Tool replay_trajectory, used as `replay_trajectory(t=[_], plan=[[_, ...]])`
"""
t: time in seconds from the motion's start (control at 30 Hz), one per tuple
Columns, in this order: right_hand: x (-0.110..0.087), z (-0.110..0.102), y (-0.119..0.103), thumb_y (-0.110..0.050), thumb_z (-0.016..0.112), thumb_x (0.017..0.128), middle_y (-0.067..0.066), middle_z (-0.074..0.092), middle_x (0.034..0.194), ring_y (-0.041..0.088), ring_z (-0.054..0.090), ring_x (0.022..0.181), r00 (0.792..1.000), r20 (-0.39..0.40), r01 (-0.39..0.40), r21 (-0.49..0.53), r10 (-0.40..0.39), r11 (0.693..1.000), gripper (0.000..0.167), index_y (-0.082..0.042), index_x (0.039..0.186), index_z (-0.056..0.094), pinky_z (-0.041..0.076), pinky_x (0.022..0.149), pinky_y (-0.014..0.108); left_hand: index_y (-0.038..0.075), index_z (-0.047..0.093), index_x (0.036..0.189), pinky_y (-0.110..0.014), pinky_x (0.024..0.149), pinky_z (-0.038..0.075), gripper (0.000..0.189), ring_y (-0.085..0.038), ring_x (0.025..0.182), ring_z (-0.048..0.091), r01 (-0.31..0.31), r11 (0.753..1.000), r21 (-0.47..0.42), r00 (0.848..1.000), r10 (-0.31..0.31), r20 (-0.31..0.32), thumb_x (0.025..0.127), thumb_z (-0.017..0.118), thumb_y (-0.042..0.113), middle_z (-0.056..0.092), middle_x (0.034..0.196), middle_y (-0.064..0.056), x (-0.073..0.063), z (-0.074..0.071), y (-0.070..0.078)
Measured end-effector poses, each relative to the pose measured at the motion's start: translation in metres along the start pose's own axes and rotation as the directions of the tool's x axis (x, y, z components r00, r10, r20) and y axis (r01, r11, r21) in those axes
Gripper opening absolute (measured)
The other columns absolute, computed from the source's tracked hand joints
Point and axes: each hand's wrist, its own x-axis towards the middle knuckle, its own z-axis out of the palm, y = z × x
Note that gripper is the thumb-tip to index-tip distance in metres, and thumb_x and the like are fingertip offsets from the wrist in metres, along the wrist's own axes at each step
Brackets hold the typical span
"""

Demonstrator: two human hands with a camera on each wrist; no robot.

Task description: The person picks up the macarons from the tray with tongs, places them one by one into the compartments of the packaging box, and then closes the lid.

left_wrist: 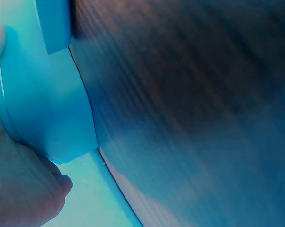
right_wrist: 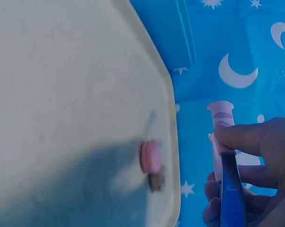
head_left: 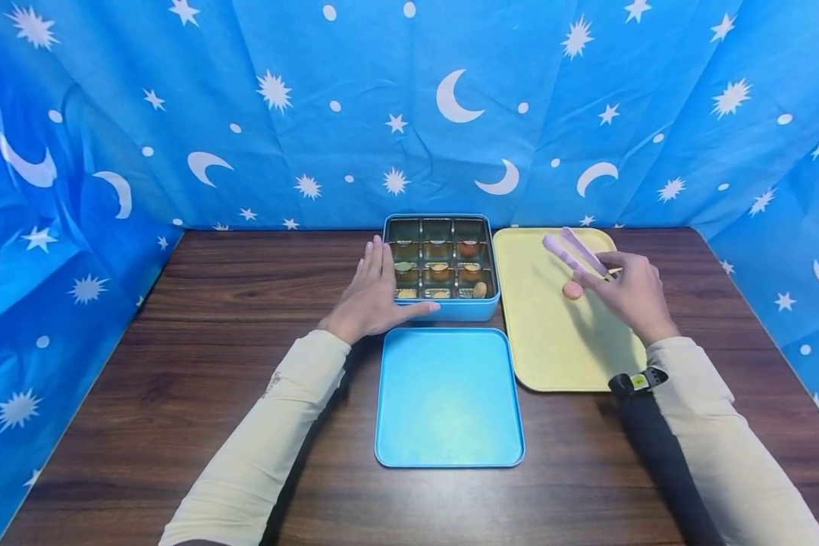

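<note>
One left hand [head_left: 371, 296] lies straight-fingered against the tin [head_left: 474, 309] in head view, grips nothing in left-wrist view, while in right-wrist view the right hand [right_wrist: 280, 149] pinches tongs [right_wrist: 223, 117] that, oversqueezed, could crack the right-hand tray's [right_wrist: 62, 71] pink macaron [right_wrist: 152, 156].

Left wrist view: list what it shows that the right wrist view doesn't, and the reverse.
Only left wrist: the left hand, the blue square box it rests against, the dark brown wooden tabletop.
Only right wrist: the right hand holding slim lilac tongs, a small round pink piece, the pale yellow rectangular tray.
Both: one bare hand each, not the same one.
</note>
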Motion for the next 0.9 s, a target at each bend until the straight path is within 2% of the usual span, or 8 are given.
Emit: replay_trajectory(t=[0.27, 0.47, 0.73, 0.9], plan=[[-0.01, -0.01, 0.022, -0.03, 0.074, 0.093, 0.032, 0.068, 0.111, 0.035, 0.058, 0.083, 1.0, 0.003, -0.024, -0.054, 0.024, 0.998, 0.054, 0.014, 0.124, 0.064, 0.04, 0.065, 0.038, 0.0, -0.007, 0.16, -0.046, 0.124, 0.001, 0.135, -0.028, 0.153, -0.018, -0.009, 1.0, -0.012, 1.0, 0.009, 0.005, 0.077, 0.052, 0.089, -0.02, 0.166, -0.016, -0.001, 0.0, 0.001], [-0.017, -0.014, 0.033, -0.029, 0.073, 0.094, 0.037, 0.065, 0.113, 0.038, 0.059, 0.083, 0.998, 0.036, -0.039, -0.076, 0.042, 0.996, 0.058, 0.018, 0.125, 0.061, 0.042, 0.065, 0.039, -0.001, -0.006, 0.16, -0.045, 0.124, 0.0, 0.135, -0.029, 0.153, -0.017, -0.014, 1.0, -0.022, 1.0, 0.014, -0.002, 0.078, 0.053, 0.088, -0.017, 0.167, -0.018, -0.001, 0.0, 0.0], [-0.025, -0.012, 0.042, -0.032, 0.071, 0.096, 0.039, 0.062, 0.118, 0.044, 0.061, 0.092, 0.993, 0.092, -0.071, -0.104, 0.08, 0.992, 0.06, 0.017, 0.128, 0.059, 0.043, 0.07, 0.046, 0.0, -0.007, 0.16, -0.045, 0.124, 0.0, 0.136, -0.027, 0.152, -0.019, -0.005, 1.0, -0.026, 1.0, 0.005, 0.002, 0.077, 0.051, 0.09, -0.021, 0.166, -0.015, 0.0, 0.0, -0.001], [-0.027, -0.008, 0.046, -0.032, 0.07, 0.096, 0.039, 0.063, 0.115, 0.041, 0.061, 0.089, 0.99, 0.099, -0.092, -0.107, 0.103, 0.99, 0.061, 0.018, 0.127, 0.059, 0.043, 0.07, 0.044, 0.0, -0.007, 0.16, -0.044, 0.123, 0.0, 0.136, -0.027, 0.152, -0.019, -0.004, 1.0, -0.023, 1.0, 0.004, 0.002, 0.077, 0.051, 0.09, -0.02, 0.166, -0.015, 0.0, 0.0, -0.001]])
